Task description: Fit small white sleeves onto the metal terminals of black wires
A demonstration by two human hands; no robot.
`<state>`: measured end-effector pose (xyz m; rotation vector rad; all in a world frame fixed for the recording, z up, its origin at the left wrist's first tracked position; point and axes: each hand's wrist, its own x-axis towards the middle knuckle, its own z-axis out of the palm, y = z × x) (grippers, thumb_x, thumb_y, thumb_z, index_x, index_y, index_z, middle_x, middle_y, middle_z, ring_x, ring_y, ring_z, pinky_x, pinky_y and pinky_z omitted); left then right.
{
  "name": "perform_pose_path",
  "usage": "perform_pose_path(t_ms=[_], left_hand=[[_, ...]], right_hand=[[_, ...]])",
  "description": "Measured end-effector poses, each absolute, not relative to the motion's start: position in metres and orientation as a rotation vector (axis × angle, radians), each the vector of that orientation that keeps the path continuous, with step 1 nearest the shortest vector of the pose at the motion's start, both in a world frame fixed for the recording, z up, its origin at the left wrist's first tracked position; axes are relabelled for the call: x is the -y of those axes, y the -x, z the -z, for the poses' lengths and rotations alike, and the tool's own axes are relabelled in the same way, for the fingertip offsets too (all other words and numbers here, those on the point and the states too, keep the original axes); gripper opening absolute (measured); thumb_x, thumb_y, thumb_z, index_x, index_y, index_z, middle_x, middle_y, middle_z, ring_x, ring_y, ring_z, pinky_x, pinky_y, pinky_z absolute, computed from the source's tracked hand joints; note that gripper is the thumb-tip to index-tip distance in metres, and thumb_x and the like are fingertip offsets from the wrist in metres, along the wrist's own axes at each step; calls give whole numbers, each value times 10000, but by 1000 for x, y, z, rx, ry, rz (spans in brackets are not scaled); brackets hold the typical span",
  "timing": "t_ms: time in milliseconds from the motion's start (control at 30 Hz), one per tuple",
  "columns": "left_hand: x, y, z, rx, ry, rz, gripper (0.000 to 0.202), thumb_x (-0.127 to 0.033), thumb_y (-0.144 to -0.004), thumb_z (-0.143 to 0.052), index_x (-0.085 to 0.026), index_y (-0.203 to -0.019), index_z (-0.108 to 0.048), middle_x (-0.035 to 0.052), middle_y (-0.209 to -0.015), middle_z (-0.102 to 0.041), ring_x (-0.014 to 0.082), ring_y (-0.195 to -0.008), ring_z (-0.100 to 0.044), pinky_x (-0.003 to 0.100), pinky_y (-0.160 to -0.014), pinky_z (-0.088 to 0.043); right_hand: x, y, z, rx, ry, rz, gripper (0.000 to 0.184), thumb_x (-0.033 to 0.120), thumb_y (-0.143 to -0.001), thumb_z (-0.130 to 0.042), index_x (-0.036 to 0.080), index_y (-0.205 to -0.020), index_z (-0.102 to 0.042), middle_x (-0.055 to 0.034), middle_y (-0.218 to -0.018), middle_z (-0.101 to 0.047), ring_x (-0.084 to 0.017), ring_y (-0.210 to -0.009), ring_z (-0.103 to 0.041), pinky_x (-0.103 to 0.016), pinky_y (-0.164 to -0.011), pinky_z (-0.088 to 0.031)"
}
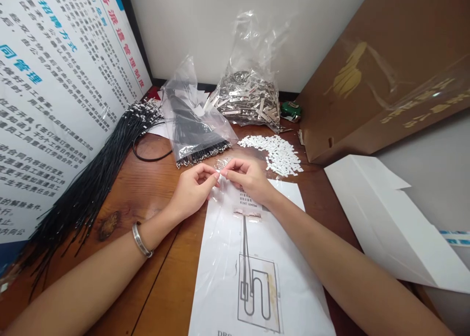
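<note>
The brown wooden surface (161,277) carries a white printed diagram sheet (293,297). Above the sheet's top edge, the left hand (191,189) and right hand (249,179) meet, with the fingertips of both pinched on one small white plastic piece (217,175).

We count one printed sheet (216,297); two hands above it, left hand (193,189) and right hand (249,179); two plastic bags beyond it, wire bag (191,121) and strip bag (249,96); one heap of white pieces (279,152) (uncountably many); one cord bundle (95,179) to its left.
</note>
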<state>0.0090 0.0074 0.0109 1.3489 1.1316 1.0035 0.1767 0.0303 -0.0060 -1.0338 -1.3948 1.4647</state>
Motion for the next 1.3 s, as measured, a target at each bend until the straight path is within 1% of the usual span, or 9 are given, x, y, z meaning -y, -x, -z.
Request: perform_pose_path(t_ms=[100, 233, 367, 500, 633, 767, 933, 1300], left_hand=[[-8, -9, -12, -1112, -1307, -1014, 249, -374, -755, -684, -145, -783, -590, 21, -689, -665, 79, -485, -533, 183, -408, -398], [-8, -10, -14, -1090, -1257, -1032, 251, -352, -719, -715, -142, -778, -591, 29, -697, -680, 74, -474, -526, 187, -419, -418], [-9, -8, -13, -1102, -1252, -1022, 225, -333, -737, -693, -133, -762, -593, 34, -705, -687, 64, -443, -510, 193, -420, -421], [-9, -6, -11, -1110, -1265, -1011, 216, -331, -761, -675, -128, -773, -600, 33, -711, -687, 59, -438, -515, 193, -436, -428], [-10, -7, -12, -1124, -1251, -1010, 243, -355, -743, -692, -127, -766, -612, 34, -702, -689, 65, -443, -521, 197, -440, -437], [-10, -7, -11, -1118, -1248, -999, 269, -374, -720, -714, -127, -754, -612, 33, -695, -690, 69, -443, -527, 202, -445, -442], [-11, -7, -10, -1112, -1258, -991, 264, -369, -734, -705, -124, -765, -612, 32, -688, -684, 75, -456, -540, 206, -454, -452], [-10, -6, -10, -1090, -1291, -977, 241, -346, -748, -694, -124, -759, -600, 28, -676, -668, 80, -463, -546, 208, -461, -454]], right_hand=[[-31, -177, 7, 1359, 1044, -1488, 290, 435, -711, -741, 175, -703, -613, 52, -514, -474, -63, -426, -326, -239, -416, -215], [-31, -177, 7, 1315, 1034, -1496, 287, 422, -704, -752, 172, -708, -611, 62, -492, -463, -57, -409, -312, -237, -407, -205], [-31, -176, 6, 1318, 1023, -1503, 279, 410, -708, -751, 171, -703, -606, 65, -485, -461, -54, -402, -309, -236, -403, -202], [-30, -176, 4, 1340, 1010, -1511, 306, 438, -700, -751, 175, -696, -594, 68, -480, -449, -56, -399, -301, -237, -400, -191], [-30, -176, 4, 1361, 1021, -1506, 306, 438, -710, -745, 176, -697, -586, 71, -485, -435, -56, -405, -297, -237, -404, -195], [-30, -177, 5, 1399, 1024, -1474, 291, 429, -722, -734, 182, -693, -582, 62, -495, -443, -68, -426, -327, -237, -411, -213], [-30, -177, 5, 1428, 1011, -1451, 281, 420, -729, -721, 189, -682, -568, 50, -511, -460, -81, -456, -369, -235, -421, -237], [-29, -178, 2, 1486, 1005, -1423, 276, 418, -741, -710, 190, -687, -564, 43, -526, -474, -88, -471, -387, -240, -434, -248]])
